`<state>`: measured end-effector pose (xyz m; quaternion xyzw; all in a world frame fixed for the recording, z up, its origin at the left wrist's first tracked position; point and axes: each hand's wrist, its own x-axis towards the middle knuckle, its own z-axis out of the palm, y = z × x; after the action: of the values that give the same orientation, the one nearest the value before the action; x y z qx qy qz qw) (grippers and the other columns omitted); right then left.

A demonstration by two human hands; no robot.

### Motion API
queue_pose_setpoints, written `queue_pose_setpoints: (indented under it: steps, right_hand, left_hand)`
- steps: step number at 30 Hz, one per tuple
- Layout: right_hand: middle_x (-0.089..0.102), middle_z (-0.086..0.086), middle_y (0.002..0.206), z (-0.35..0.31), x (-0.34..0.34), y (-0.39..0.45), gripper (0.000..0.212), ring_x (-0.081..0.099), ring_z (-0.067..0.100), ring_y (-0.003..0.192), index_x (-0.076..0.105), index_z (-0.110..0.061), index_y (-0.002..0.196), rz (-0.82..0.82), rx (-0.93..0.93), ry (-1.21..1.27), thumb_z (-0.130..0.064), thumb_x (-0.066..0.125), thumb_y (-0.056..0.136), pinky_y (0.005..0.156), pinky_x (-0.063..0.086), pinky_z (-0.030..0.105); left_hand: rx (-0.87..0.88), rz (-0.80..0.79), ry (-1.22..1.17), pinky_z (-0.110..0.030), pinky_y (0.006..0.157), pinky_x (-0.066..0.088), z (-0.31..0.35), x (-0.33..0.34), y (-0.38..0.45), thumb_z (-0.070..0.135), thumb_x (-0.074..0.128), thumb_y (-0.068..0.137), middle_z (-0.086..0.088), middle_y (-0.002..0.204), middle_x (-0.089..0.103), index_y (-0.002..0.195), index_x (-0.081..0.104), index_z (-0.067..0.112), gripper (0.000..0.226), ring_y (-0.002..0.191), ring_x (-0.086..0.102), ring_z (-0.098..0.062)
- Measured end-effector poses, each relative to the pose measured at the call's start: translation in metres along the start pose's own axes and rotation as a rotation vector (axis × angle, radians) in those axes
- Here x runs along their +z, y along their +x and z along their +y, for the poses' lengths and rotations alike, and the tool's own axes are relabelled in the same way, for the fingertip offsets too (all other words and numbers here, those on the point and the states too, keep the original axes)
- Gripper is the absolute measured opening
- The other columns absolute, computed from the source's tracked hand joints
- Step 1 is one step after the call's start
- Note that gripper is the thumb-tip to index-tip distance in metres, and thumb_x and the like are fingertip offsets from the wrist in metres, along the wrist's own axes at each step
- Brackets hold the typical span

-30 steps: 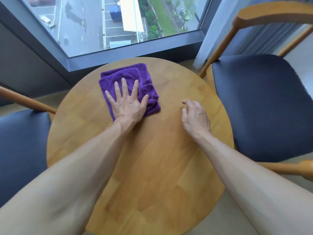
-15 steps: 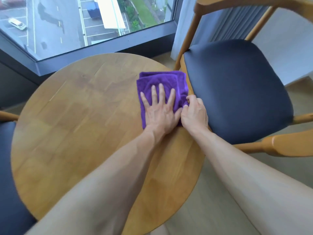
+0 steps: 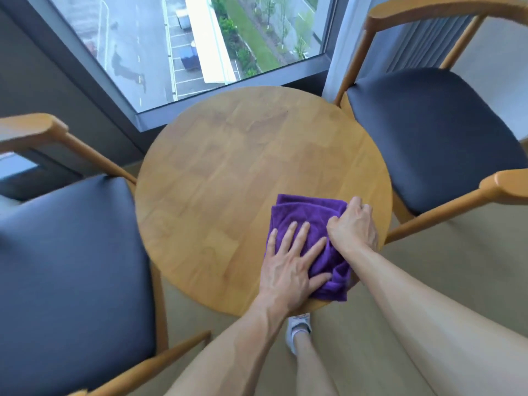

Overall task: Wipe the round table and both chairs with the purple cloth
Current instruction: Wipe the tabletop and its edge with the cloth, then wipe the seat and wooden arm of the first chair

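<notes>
The folded purple cloth (image 3: 308,215) lies on the round wooden table (image 3: 228,167) near its front right edge, one corner hanging over the rim. My left hand (image 3: 291,264) presses flat on the cloth with fingers spread. My right hand (image 3: 353,224) has its fingers curled and grips the cloth's right edge beside the table rim. One chair with a dark seat (image 3: 65,261) stands to the left of the table. The other chair (image 3: 434,132) stands to the right.
A large window (image 3: 185,47) with a grey sill runs behind the table. Wooden armrests (image 3: 503,185) of the right chair and of the left chair (image 3: 28,130) jut toward the table. My foot in a light sock (image 3: 298,330) stands on the floor under the front edge.
Both hands and the cloth have come from the table's right side to its front right edge. My right hand now grips the cloth's edge instead of resting beside my left.
</notes>
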<state>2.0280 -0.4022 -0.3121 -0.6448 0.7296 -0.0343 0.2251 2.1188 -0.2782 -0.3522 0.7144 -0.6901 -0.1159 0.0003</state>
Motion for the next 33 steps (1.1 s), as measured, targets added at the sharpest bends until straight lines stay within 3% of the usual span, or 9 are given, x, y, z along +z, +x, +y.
queue_pose_setpoints:
  steps: [3, 5, 9, 13, 16, 21, 24, 28, 33]
  right_hand:
    - [0.05, 0.017, 0.124, -0.016, 0.016, -0.044, 0.034, 0.056, 0.039, 0.113, 0.047, -0.01, 0.121, -0.082, -0.072, 0.0, -0.021, 0.052, 0.09, 0.091, 0.044, 0.041]
    - [0.051, 0.015, 0.123, -0.033, 0.028, -0.07, 0.033, 0.056, 0.037, 0.113, 0.048, -0.012, 0.121, -0.146, -0.128, -0.001, -0.021, 0.052, 0.09, 0.091, 0.044, 0.039]
    - [0.053, 0.013, 0.124, -0.074, 0.054, -0.106, 0.034, 0.055, 0.035, 0.116, 0.049, -0.017, 0.125, -0.243, -0.217, 0.042, -0.023, 0.049, 0.091, 0.093, 0.043, 0.038]
    - [0.06, 0.016, 0.125, -0.101, 0.076, -0.124, 0.032, 0.055, 0.034, 0.117, 0.05, -0.013, 0.125, -0.263, -0.299, 0.098, -0.025, 0.047, 0.096, 0.093, 0.043, 0.037]
    - [0.066, 0.015, 0.119, -0.115, 0.088, -0.131, 0.029, 0.058, 0.034, 0.112, 0.053, -0.011, 0.123, -0.26, -0.346, 0.151, -0.023, 0.046, 0.097, 0.089, 0.042, 0.035]
    - [0.07, 0.016, 0.103, -0.168, 0.112, -0.122, 0.02, 0.061, 0.035, 0.1, 0.06, -0.014, 0.095, -0.262, -0.35, 0.203, -0.027, 0.044, 0.099, 0.077, 0.038, 0.034]
    - [0.07, 0.015, 0.1, -0.212, 0.127, -0.116, 0.021, 0.06, 0.035, 0.096, 0.055, -0.02, 0.087, -0.272, -0.37, 0.238, -0.03, 0.043, 0.099, 0.072, 0.033, 0.032]
    - [0.071, 0.012, 0.099, -0.272, 0.15, -0.122, 0.017, 0.062, 0.035, 0.098, 0.06, -0.016, 0.099, -0.363, -0.477, 0.307, -0.027, 0.046, 0.098, 0.079, 0.042, 0.037]
    - [0.066, 0.0, 0.096, -0.333, 0.191, -0.148, 0.018, 0.062, 0.024, 0.094, 0.06, -0.016, 0.107, -0.533, -0.652, 0.29, -0.023, 0.047, 0.097, 0.075, 0.042, 0.029]
  left_hand:
    - [-0.078, 0.002, 0.034, -0.054, 0.114, 0.033, -0.036, -0.006, -0.049, 0.073, 0.041, 0.085, -0.002, 0.154, 0.044, 0.137, 0.053, 0.04, 0.062, 0.144, 0.038, -0.025]
    - [-0.156, -0.006, 0.036, -0.053, 0.11, 0.037, -0.06, -0.013, -0.068, 0.071, 0.045, 0.084, -0.002, 0.15, 0.048, 0.131, 0.056, 0.039, 0.058, 0.141, 0.042, -0.026]
    - [-0.303, -0.031, 0.007, -0.053, 0.113, 0.023, -0.114, -0.016, -0.086, 0.066, 0.039, 0.092, 0.0, 0.16, 0.025, 0.138, 0.036, 0.041, 0.052, 0.148, 0.021, -0.026]
    - [-0.418, -0.003, 0.0, -0.051, 0.109, 0.025, -0.155, -0.02, -0.092, 0.059, 0.041, 0.095, 0.0, 0.159, 0.02, 0.139, 0.031, 0.041, 0.049, 0.145, 0.019, -0.027]
    - [-0.445, 0.053, 0.011, -0.045, 0.099, 0.034, -0.18, -0.026, -0.095, 0.044, 0.047, 0.097, -0.001, 0.154, 0.028, 0.137, 0.038, 0.036, 0.041, 0.136, 0.03, -0.028]
    - [-0.342, 0.14, -0.129, -0.04, 0.083, 0.044, -0.217, -0.036, -0.095, 0.031, 0.05, 0.095, 0.007, 0.139, 0.046, 0.128, 0.051, 0.029, 0.034, 0.12, 0.043, -0.024]
    - [-0.415, 0.256, -0.304, -0.044, 0.081, 0.048, -0.255, -0.047, -0.094, 0.028, 0.057, 0.091, 0.008, 0.126, 0.052, 0.117, 0.057, 0.024, 0.026, 0.11, 0.049, -0.023]
    - [-0.606, 0.451, -0.509, -0.045, 0.081, 0.048, -0.323, -0.063, -0.105, 0.021, 0.064, 0.091, 0.001, 0.114, 0.056, 0.106, 0.06, 0.017, 0.017, 0.097, 0.051, -0.026]
    - [-0.927, 0.641, -0.484, -0.037, 0.086, 0.045, -0.419, -0.081, -0.144, 0.015, 0.071, 0.087, -0.002, 0.105, 0.054, 0.101, 0.059, 0.014, 0.019, 0.1, 0.054, -0.029]
